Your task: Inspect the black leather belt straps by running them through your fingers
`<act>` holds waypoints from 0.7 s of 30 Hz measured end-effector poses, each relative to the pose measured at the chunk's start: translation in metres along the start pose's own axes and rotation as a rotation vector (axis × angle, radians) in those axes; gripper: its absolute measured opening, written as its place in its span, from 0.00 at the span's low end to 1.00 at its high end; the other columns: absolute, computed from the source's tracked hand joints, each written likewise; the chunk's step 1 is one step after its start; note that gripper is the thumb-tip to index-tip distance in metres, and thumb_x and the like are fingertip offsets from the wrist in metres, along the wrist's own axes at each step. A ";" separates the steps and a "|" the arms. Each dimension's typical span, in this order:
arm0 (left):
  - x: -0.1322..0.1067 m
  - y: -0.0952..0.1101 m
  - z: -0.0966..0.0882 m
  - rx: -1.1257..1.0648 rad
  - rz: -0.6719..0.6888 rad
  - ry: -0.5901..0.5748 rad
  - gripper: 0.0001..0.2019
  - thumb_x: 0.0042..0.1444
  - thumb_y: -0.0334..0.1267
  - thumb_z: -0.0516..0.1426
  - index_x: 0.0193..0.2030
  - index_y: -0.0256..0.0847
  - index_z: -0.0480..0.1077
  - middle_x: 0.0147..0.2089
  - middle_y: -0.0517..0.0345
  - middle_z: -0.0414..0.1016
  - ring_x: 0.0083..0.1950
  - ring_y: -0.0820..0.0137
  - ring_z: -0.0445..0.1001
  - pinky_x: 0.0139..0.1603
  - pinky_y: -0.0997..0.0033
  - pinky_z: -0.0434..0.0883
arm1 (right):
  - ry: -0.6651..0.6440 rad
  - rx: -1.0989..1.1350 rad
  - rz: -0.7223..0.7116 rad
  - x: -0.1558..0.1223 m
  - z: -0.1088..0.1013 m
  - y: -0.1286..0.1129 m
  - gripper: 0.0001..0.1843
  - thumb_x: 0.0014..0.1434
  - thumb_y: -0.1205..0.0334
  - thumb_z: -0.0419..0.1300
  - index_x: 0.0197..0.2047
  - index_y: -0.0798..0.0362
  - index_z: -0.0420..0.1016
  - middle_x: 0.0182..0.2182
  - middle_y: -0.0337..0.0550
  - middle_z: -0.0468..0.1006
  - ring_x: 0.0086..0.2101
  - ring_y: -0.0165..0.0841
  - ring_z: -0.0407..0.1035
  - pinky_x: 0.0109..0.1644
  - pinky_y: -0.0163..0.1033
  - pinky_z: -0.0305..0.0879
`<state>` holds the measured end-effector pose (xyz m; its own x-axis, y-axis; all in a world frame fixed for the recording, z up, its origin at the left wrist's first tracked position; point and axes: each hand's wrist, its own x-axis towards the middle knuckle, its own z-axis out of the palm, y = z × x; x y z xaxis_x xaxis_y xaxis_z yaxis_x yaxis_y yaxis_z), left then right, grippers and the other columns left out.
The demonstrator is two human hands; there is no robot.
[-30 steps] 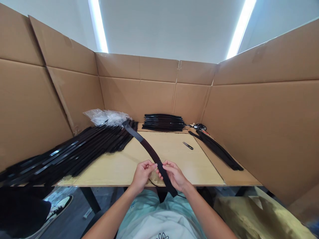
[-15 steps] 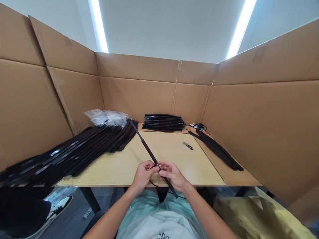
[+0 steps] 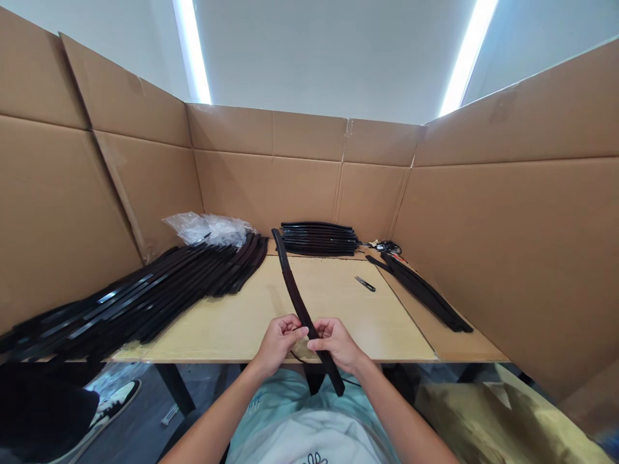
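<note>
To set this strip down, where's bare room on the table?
Bare tabletop lies right of the held strip, below the small knife, and a narrower patch left of it. Crowded: the big left strip pile and the back stack.

Passage over pale tabletop (image 3: pixel 217 328) between black strip pile (image 3: pixel 169 293) and small cutter (image 3: pixel 365 283); held strip (image 3: pixel 293 290) in way.
</note>
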<state>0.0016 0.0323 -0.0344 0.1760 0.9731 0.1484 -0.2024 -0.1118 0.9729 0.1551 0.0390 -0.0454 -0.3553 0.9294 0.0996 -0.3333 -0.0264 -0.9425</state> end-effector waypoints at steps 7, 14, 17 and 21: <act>0.000 0.000 -0.001 -0.023 -0.021 -0.003 0.20 0.37 0.45 0.66 0.19 0.39 0.59 0.15 0.71 0.51 0.17 0.81 0.45 0.19 0.78 0.42 | -0.115 0.043 0.024 -0.003 0.004 -0.003 0.20 0.37 0.63 0.74 0.28 0.55 0.65 0.20 0.32 0.74 0.19 0.27 0.69 0.23 0.32 0.67; -0.001 0.001 0.000 -0.036 -0.034 0.012 0.18 0.36 0.43 0.67 0.19 0.38 0.61 0.15 0.71 0.52 0.17 0.82 0.46 0.19 0.78 0.42 | -0.138 0.022 0.027 -0.004 0.004 -0.002 0.25 0.39 0.63 0.73 0.29 0.52 0.58 0.16 0.30 0.73 0.15 0.24 0.65 0.17 0.26 0.59; -0.001 0.000 0.000 -0.033 -0.031 0.012 0.18 0.36 0.45 0.66 0.20 0.38 0.61 0.15 0.71 0.53 0.17 0.82 0.46 0.19 0.77 0.41 | -0.119 0.030 0.018 -0.003 0.004 -0.002 0.24 0.43 0.57 0.71 0.30 0.52 0.58 0.18 0.33 0.75 0.15 0.24 0.65 0.18 0.26 0.59; -0.001 -0.001 0.000 -0.046 -0.017 0.021 0.19 0.37 0.47 0.66 0.21 0.38 0.61 0.14 0.72 0.51 0.16 0.82 0.44 0.19 0.77 0.39 | -0.100 0.082 0.053 -0.003 0.004 -0.006 0.20 0.50 0.48 0.65 0.30 0.52 0.60 0.21 0.39 0.78 0.17 0.26 0.68 0.20 0.28 0.60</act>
<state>0.0016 0.0318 -0.0355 0.1599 0.9789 0.1273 -0.2433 -0.0859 0.9661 0.1544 0.0347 -0.0392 -0.4587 0.8845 0.0853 -0.3804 -0.1087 -0.9184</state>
